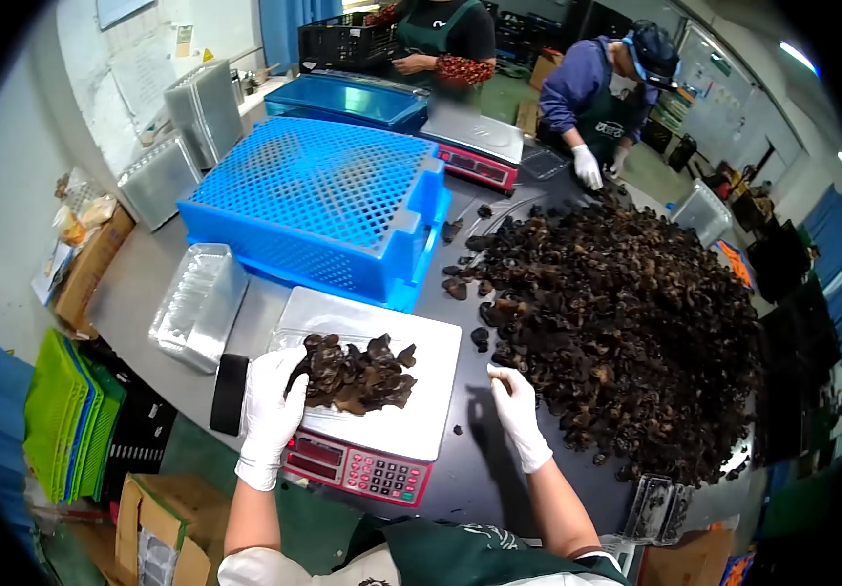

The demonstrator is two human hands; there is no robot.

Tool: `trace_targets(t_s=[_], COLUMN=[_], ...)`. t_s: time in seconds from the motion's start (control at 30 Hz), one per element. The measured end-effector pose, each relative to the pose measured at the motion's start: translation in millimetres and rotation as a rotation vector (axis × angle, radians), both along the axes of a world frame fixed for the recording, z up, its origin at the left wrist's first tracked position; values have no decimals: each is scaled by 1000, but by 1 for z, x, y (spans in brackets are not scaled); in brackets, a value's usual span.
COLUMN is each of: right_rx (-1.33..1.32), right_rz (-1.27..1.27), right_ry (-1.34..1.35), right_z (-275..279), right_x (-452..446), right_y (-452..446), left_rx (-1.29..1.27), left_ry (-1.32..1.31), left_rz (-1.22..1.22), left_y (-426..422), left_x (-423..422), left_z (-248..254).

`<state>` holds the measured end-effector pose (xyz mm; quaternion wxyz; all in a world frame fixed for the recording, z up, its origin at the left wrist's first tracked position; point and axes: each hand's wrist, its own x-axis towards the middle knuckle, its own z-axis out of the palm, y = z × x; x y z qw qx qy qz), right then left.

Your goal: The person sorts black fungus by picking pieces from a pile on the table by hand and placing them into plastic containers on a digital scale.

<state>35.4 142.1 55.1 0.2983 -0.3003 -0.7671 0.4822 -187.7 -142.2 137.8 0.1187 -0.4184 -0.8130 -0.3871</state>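
A heap of dark brown, ear-shaped fungus pieces [357, 374] lies on the silver pan of a red scale [431, 342]. At the left side of this heap is my left hand [277, 402] in a white glove, its fingers touching the edge pieces; what it grips, if anything, is hidden. My right hand [517, 410], also gloved in white, hovers between the scale and a very large pile of the same dark pieces [626, 332]. Its fingertips are pressed together, and whether something small is between them cannot be made out.
A blue upturned crate [318, 186] stands behind the scale, with stacked clear trays [198, 305] to its left. A second scale [475, 146] is farther back. Two co-workers stand across the table, one [602, 98] with gloved hands at the pile's far edge.
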Motion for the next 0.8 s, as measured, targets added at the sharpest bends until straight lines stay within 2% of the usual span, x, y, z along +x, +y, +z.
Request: trace_targets(t_s=[0.07, 0.1, 0.13, 0.2, 0.3, 0.33, 0.4, 0.53, 0.6, 0.67, 0.73, 0.77, 0.8], right_rx=[161, 366, 381, 788, 877, 920, 854, 700, 366, 63, -207, -270, -389], right_rz=[-41, -44, -49, -62, 25, 2, -1, -98, -138, -55, 6, 64, 88], right_ry=[-79, -70, -56, -277, -551, -492, -553, -407, -218, -16, 69, 65, 52], right_z=[-9, -19, -26, -35, -46, -51, -46, -31, -22, -21, -6, 4, 22], right_x=[-7, -10, -13, -21, -25, -25, -26, -24, -21, -19, -20, -19, -20], right_y=[22, 34, 42, 57, 68, 69, 70, 68, 62, 61, 50, 46, 35], left_rx=[-44, -71, -93, -118, -80, -90, -63, 12, 103, 169, 208, 264, 378], left_ry=[22, 24, 38, 35, 55, 63, 61, 37, -84, -192, -427, -350, -380], left_rz=[-15, -2, 32, 37, -32, -26, 3, 15, 14, 137, 228, 183, 139], left_y=[15, 19, 22, 27, 27, 26, 25, 26, 25, 19, 11, 5, 9], left_x=[4, 3, 3, 7, 3, 2, 0, 1, -3, -7, -15, -30, -28], left_z=[9, 2, -7, -6, -5, -7, -13, -9, -15, -19, -15, -36, -28])
